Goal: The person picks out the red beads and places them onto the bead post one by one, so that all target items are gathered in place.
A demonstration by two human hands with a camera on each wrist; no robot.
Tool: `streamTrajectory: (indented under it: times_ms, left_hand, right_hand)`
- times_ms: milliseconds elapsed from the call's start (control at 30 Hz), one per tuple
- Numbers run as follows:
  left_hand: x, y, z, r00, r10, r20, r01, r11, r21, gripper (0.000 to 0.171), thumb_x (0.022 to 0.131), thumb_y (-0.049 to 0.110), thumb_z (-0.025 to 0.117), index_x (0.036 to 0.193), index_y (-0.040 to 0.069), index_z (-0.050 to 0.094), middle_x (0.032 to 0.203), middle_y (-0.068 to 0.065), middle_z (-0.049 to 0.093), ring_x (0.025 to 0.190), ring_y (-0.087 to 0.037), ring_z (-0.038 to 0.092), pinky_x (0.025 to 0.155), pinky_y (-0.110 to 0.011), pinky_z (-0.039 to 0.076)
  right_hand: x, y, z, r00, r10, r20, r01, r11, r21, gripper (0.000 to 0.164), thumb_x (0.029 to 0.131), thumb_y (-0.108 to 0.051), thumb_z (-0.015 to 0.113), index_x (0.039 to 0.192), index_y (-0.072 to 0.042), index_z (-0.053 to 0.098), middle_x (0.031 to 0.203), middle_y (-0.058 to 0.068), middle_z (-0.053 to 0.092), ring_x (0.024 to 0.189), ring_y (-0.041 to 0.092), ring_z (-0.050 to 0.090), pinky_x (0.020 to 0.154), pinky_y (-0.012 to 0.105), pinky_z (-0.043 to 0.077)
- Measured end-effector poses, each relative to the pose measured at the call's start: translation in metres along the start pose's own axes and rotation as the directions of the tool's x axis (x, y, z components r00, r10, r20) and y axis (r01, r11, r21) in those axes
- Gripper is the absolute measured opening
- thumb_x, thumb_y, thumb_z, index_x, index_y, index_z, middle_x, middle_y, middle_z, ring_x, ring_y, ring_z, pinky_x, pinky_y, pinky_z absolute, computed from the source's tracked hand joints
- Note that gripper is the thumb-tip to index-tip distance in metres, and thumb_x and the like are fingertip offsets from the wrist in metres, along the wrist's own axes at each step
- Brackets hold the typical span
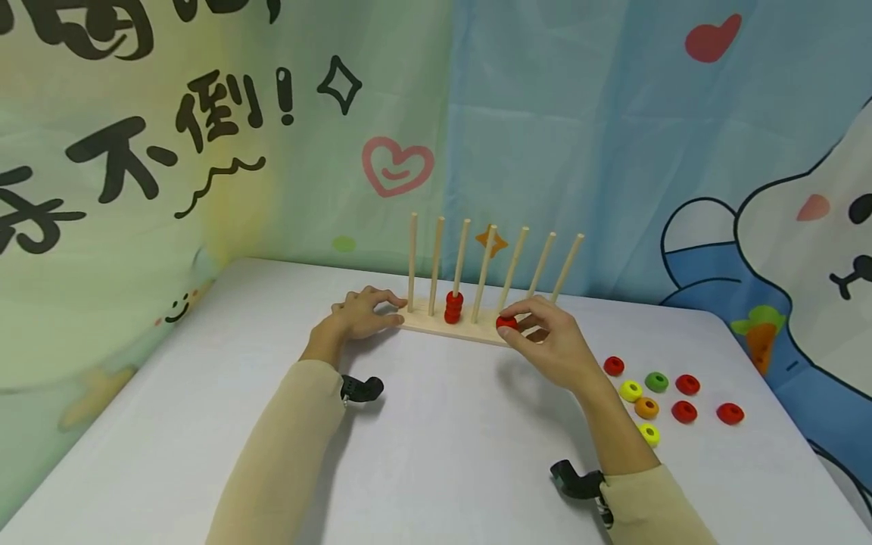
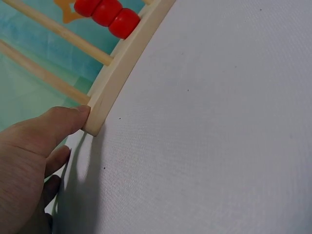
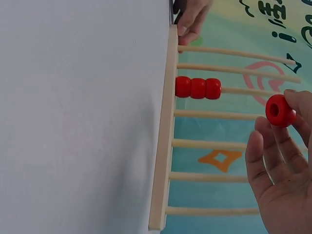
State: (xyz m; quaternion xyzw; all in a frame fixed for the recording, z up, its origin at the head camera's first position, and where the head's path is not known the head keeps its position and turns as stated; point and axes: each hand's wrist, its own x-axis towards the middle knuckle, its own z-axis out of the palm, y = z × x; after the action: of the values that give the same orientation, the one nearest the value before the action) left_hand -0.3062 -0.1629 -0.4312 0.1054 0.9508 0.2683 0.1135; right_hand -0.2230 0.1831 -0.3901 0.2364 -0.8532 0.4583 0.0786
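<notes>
A wooden peg board (image 1: pixel 450 327) with several upright pegs stands near the back of the table. Three red beads (image 1: pixel 453 307) are stacked on its third peg from the left, also seen as a red stack (image 3: pixel 197 87) in the right wrist view. My left hand (image 1: pixel 361 312) holds the board's left end, its thumb (image 2: pixel 73 117) against the end of the base. Between thumb and fingertips, my right hand (image 1: pixel 548 333) pinches a single red bead (image 3: pixel 280 111), its hole showing. That bead is off the pegs, in front of the board's right half in the head view.
Loose beads lie on the table's right side: red beads (image 1: pixel 684 412), yellow beads (image 1: pixel 630 390), a green bead (image 1: pixel 657 381) and an orange bead (image 1: pixel 646 408). A printed cloth (image 1: pixel 545 136) hangs behind the table (image 1: pixel 436 454).
</notes>
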Motion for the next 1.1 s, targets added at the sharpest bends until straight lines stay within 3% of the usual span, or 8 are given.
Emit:
streamTrajectory:
  times_ms: [300, 533, 733, 1100]
  left_hand:
    - [-0.001, 0.001, -0.001, 1.000, -0.012, 0.001, 0.012, 1.000, 0.008, 0.044, 0.098, 0.051, 0.061, 0.140, 0.039, 0.061, 0.159, -0.007, 0.038, 0.143, -0.039, 0.032, 0.109, -0.066, 0.025]
    - [0.000, -0.001, 0.002, 1.000, -0.012, 0.000, 0.012, 1.000, 0.002, 0.044, 0.097, 0.051, 0.061, 0.139, 0.040, 0.061, 0.159, -0.007, 0.039, 0.143, -0.039, 0.032, 0.109, -0.066, 0.025]
    - [0.003, -0.004, 0.005, 1.000, -0.018, -0.003, 0.018, 1.000, 0.008, 0.045, 0.097, 0.051, 0.061, 0.140, 0.040, 0.061, 0.160, -0.006, 0.038, 0.143, -0.038, 0.031, 0.109, -0.065, 0.025]
    - [0.002, -0.002, 0.001, 1.000, -0.005, -0.007, 0.005, 1.000, 0.006, 0.044, 0.097, 0.051, 0.061, 0.140, 0.040, 0.061, 0.160, -0.006, 0.038, 0.142, -0.038, 0.033, 0.109, -0.066, 0.025]
  right_hand:
    - [0.008, -0.003, 0.016, 0.999, -0.040, 0.005, 0.040, 0.998, 0.045, 0.020, 0.095, -0.015, 0.076, 0.114, -0.012, 0.071, 0.111, 0.003, 0.068, 0.095, 0.021, 0.070, 0.078, 0.028, 0.058]
    - [0.014, -0.011, 0.023, 1.000, -0.024, 0.013, 0.023, 0.996, 0.088, 0.020, 0.094, -0.012, 0.076, 0.114, -0.010, 0.072, 0.112, 0.006, 0.067, 0.095, 0.025, 0.069, 0.079, 0.031, 0.059]
    - [0.020, -0.010, 0.029, 0.999, -0.035, 0.006, 0.034, 0.996, 0.085, 0.021, 0.094, -0.013, 0.076, 0.114, -0.012, 0.072, 0.114, 0.005, 0.067, 0.095, 0.023, 0.068, 0.080, 0.028, 0.059]
    - [0.035, -0.022, 0.028, 0.999, -0.053, -0.001, 0.052, 0.996, 0.078, 0.021, 0.095, -0.012, 0.075, 0.115, -0.010, 0.069, 0.116, 0.006, 0.064, 0.099, 0.023, 0.071, 0.085, 0.028, 0.059]
